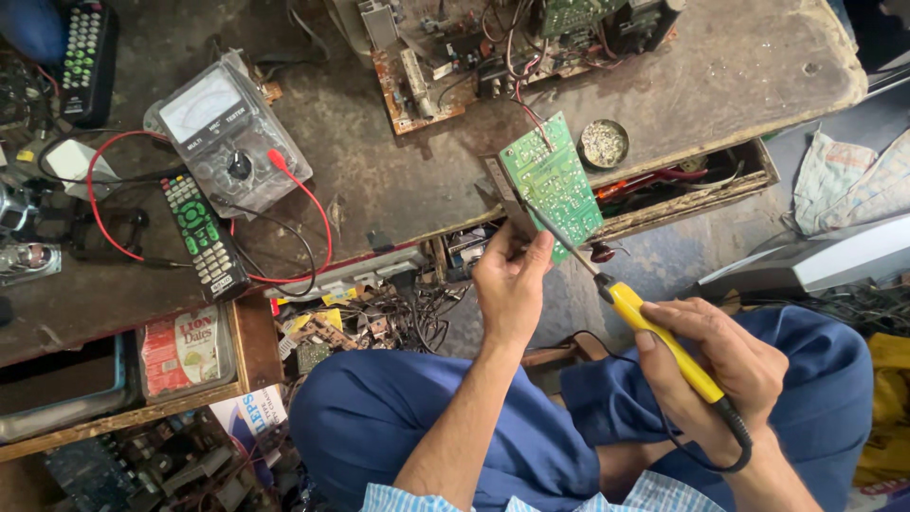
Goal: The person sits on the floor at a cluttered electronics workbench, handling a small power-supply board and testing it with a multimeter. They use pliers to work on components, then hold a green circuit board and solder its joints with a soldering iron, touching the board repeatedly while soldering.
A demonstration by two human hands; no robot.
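Note:
My left hand holds up a green circuit board by its lower edge, solder side toward me, in front of the bench edge. My right hand grips a yellow-handled soldering iron like a pen. Its metal tip reaches up-left and touches the board's lower part. A black cord runs from the iron's handle under my right wrist. A red wire links the board's top to the large opened chassis board on the bench.
A worn workbench carries an analog multimeter with red and black leads, two remote controls and a small round tin. An open drawer holds tools. Below lie parts, wires and a box.

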